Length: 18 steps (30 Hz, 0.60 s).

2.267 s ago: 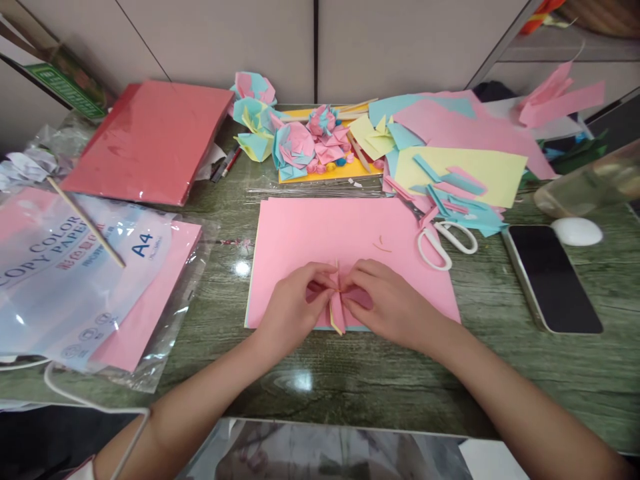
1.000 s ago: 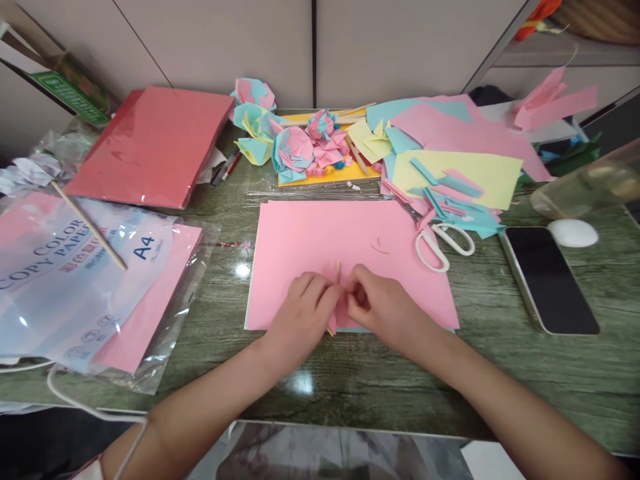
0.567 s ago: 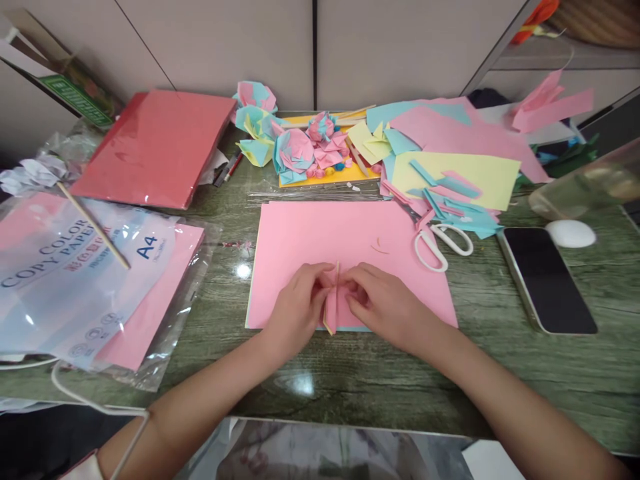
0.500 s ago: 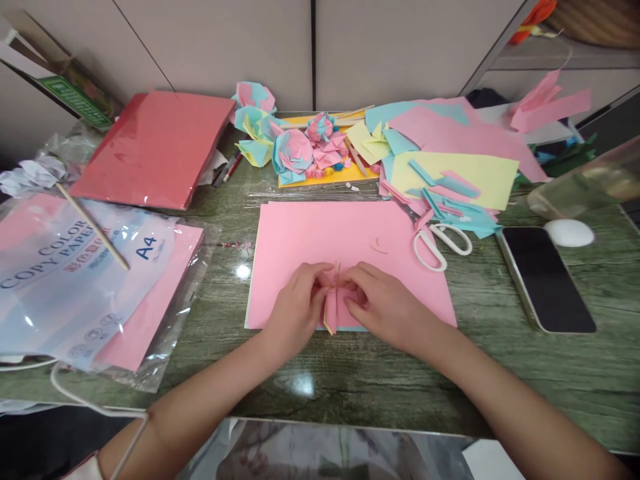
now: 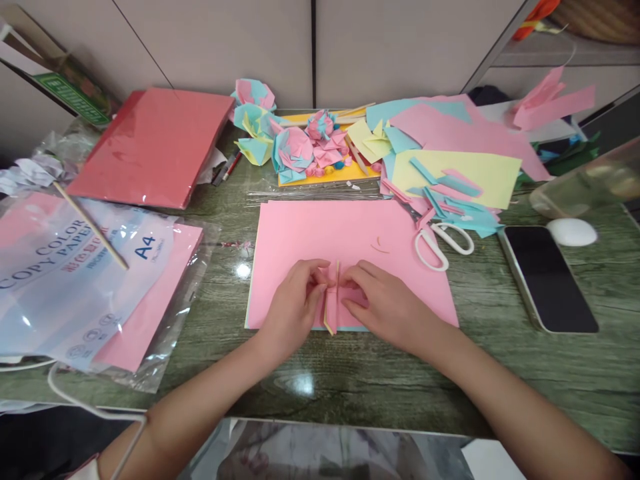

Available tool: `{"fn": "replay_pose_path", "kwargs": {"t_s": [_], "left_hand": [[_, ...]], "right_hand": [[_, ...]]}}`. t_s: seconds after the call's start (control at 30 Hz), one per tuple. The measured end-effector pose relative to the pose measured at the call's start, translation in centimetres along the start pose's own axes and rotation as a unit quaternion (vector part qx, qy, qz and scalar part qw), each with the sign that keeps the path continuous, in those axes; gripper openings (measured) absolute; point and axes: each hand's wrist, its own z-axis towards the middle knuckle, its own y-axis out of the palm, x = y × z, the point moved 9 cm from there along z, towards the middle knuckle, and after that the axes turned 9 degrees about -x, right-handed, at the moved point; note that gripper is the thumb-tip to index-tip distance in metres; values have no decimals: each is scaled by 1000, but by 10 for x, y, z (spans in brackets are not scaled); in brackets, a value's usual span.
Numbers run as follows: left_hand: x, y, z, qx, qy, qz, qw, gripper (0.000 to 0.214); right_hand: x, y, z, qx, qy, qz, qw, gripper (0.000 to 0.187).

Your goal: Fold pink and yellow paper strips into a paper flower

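Item held: a folded pink paper piece point(image 5: 334, 310) with a thin wooden stick point(image 5: 337, 275) running through it, found at lower centre of the frame, over the near edge of a large pink sheet point(image 5: 350, 230).

Left hand point(image 5: 293, 310): fingers closed in a pinch on the left side of the folded pink paper piece, thumb and fingertips pressed to the fold.

Right hand point(image 5: 387, 307): fingers closed likewise on the right side of the piece, the two hands nearly touching across the stick.

Surface: a green wood-grain table point(image 5: 500, 360), on which the pink sheet is laid flat.

Right of the sheet: white-handled scissors point(image 5: 440, 241), just beside its upper right corner; a dark-screened phone point(image 5: 547, 277), further right and well apart from the hands.

Upper centre: a cluster of pink-and-blue paper flowers point(image 5: 295, 150); a yellow sheet point(image 5: 480, 175) strewn with blue and pink strips.

Left of frame: a plastic pack of A4 colour copy paper point(image 5: 75, 280), crossed by a wooden skewer point(image 5: 90, 225); behind it, a wrapped red paper pack point(image 5: 153, 143)
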Motion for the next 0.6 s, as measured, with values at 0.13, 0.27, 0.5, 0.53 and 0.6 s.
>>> {"fn": "replay_pose_path", "kwargs": {"t_s": [0.13,0.27,0.5,0.53,0.6], "left_hand": [[-1,1,0,-4,-6,-14,1000,25],[-1,1,-1,0,-9,-39,999,24],[3,-1,-1,4,5,-43,999,28],[4,-4,-1,8,7,-10,1000,30],[5,-8,-2,8,0,66,998,35]], "right_hand": [[1,-4,1,26,11,13,1000,7],[2,-3,5,49,21,3,999,12],[8,-1,10,67,55,-37,996,20],[9,-2,10,72,59,-40,995,22],[11,-5,9,80,66,-43,994,24]]}}
